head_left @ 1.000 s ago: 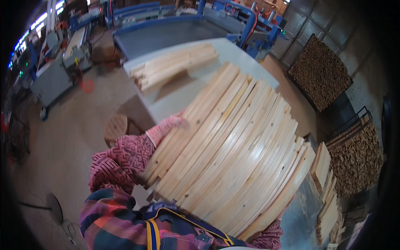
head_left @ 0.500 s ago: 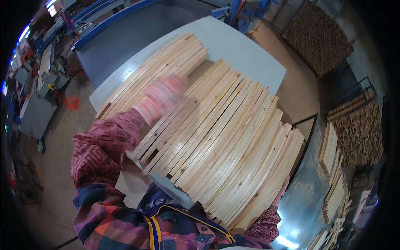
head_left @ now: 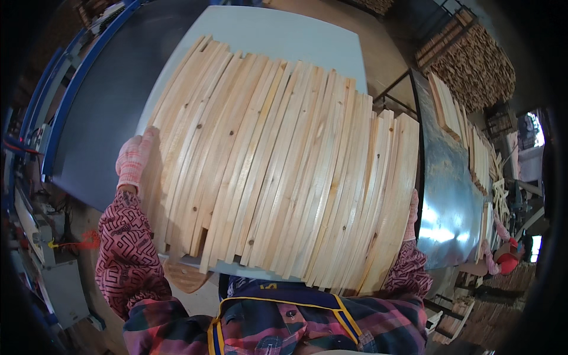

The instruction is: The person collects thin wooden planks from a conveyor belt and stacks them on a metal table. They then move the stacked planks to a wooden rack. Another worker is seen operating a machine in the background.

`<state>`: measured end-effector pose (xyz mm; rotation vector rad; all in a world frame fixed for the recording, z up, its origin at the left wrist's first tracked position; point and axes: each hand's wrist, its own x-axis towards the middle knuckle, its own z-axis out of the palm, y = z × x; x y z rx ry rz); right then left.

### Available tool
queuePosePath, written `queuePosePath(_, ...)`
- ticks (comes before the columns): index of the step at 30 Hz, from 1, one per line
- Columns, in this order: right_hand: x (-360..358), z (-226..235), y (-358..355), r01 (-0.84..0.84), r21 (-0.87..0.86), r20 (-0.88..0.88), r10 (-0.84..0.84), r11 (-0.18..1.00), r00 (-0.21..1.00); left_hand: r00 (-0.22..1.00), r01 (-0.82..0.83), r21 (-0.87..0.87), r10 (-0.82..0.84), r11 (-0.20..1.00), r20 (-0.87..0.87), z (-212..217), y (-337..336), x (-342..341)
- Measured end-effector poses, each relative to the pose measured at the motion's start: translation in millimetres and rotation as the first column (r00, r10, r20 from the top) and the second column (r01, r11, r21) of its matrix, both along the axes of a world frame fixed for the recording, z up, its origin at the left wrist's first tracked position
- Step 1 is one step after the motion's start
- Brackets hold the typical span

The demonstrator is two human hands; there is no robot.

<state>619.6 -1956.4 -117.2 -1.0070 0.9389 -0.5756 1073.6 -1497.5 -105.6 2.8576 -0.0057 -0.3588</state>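
A broad row of pale wooden strips (head_left: 278,171) lies side by side on a light grey-blue tabletop (head_left: 284,32). The strips' ends are uneven, and some have dark knots. My left hand (head_left: 135,158), in a pink and white knit glove, rests along the row's left edge with fingers stretched against the outermost strip. At the opposite edge, my right hand (head_left: 412,218) lies flat against the last strip, also gloved and partly hidden by the wood. Both forearms wear patterned pink sleeves.
To the left is a dark flat surface (head_left: 121,89) with a blue frame. A shiny metal table (head_left: 447,201) stands right, with wooden pieces (head_left: 447,109) along its far side. Stacked wood (head_left: 470,56) rises behind. Another person in a red cap (head_left: 507,263) is far right.
My left hand has moved left and nearer to the outer edge of the strips. The separate left bunch and the main row now form one continuous row. The view has turned.
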Motion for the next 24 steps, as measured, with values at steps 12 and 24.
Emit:
queuePosePath(12,120.1,7.0,22.9,-0.361,0.029,0.427,0.315,0.932,0.848,0.968,-0.2,0.105,0.18,0.974,0.174,56.9,43.2,-5.3)
queuePosePath(24,313.0,-71.9,146.1,-0.436,-0.803,-0.35,0.27,0.407,0.897,0.971,0.217,-0.4,-0.154,0.89,0.183,39.6,44.2,-149.8)
